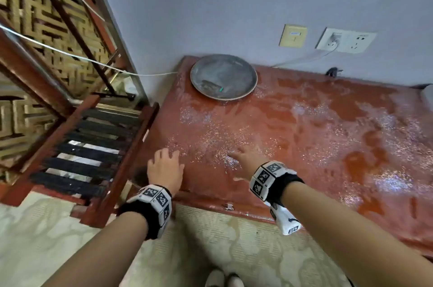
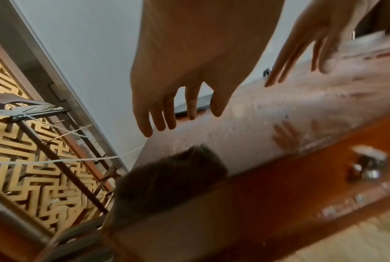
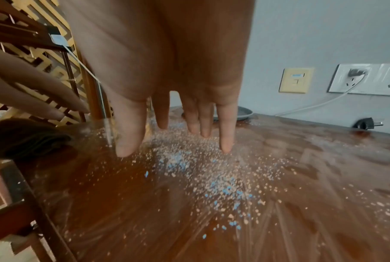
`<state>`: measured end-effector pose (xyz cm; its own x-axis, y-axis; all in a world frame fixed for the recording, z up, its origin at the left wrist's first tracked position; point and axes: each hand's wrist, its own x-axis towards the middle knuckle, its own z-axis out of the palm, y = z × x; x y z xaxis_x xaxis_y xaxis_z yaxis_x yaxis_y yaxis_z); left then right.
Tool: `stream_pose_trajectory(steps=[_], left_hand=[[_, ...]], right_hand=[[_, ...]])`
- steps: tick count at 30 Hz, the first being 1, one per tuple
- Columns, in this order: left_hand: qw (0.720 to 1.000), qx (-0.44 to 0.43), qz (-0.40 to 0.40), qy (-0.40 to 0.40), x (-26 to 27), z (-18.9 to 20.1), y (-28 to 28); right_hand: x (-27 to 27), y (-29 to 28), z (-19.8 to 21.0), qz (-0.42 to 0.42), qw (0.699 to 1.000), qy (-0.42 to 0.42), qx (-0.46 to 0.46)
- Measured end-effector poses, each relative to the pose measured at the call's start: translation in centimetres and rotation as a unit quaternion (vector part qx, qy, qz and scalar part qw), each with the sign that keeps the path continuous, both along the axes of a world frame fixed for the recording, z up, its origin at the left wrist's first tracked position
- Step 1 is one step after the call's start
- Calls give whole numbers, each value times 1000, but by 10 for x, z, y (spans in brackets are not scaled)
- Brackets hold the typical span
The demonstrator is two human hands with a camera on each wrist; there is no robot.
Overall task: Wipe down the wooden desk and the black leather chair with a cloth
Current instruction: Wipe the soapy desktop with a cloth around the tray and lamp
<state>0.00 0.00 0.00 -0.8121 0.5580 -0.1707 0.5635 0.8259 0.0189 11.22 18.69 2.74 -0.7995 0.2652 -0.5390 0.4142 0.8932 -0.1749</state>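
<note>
The red-brown wooden desk (image 1: 316,146) is strewn with pale and blue crumbs (image 3: 212,177). A dark cloth (image 2: 171,177) lies bunched on the desk's near left corner (image 1: 139,177), also seen in the right wrist view (image 3: 26,138). My left hand (image 1: 165,165) hovers just beyond the cloth, fingers straight and holding nothing (image 2: 178,99). My right hand (image 1: 246,158) reaches over the crumbs with fingers spread and pointing down (image 3: 174,124); whether its tips touch the wood I cannot tell. No chair is in view.
A round grey plate (image 1: 223,77) sits at the desk's back left by the wall. Wall sockets (image 1: 346,39) with a white cable and a loose black plug (image 1: 334,72) are behind. A wooden rack with black straps (image 1: 93,153) stands left of the desk.
</note>
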Motion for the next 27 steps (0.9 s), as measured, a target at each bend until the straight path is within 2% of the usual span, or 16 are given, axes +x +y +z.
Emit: stream_pose_trajectory(steps=[4, 7, 9, 11, 13, 15, 18, 24, 27], left_hand=[[999, -49, -4, -18, -3, -29, -30], [999, -9, -6, -34, -3, -47, -40], [999, 35, -23, -1, -4, -55, -51], [997, 43, -50, 45, -6, -65, -65], [996, 41, -64, 55, -7, -70, -73], [996, 41, -62, 39, -12, -69, -67], [998, 35, -41, -30, -19, -65, -45], [991, 37, -119, -44, -53, -67, 19], [991, 49, -118, -30, -74, -70, 44]], right_hand=[[-7, -4, -21, -12, 998, -50, 22], [-11, -1, -33, -8, 998, -61, 24], [-13, 4, -35, -14, 998, -59, 26], [-15, 10, -32, -14, 997, -62, 31], [-12, 16, -27, -15, 997, -65, 34], [-8, 22, -24, -17, 997, -59, 35], [-4, 31, -23, -13, 998, -56, 26], [-21, 57, -30, 17, 999, -36, 21], [-40, 74, -38, 48, 998, -27, 32]])
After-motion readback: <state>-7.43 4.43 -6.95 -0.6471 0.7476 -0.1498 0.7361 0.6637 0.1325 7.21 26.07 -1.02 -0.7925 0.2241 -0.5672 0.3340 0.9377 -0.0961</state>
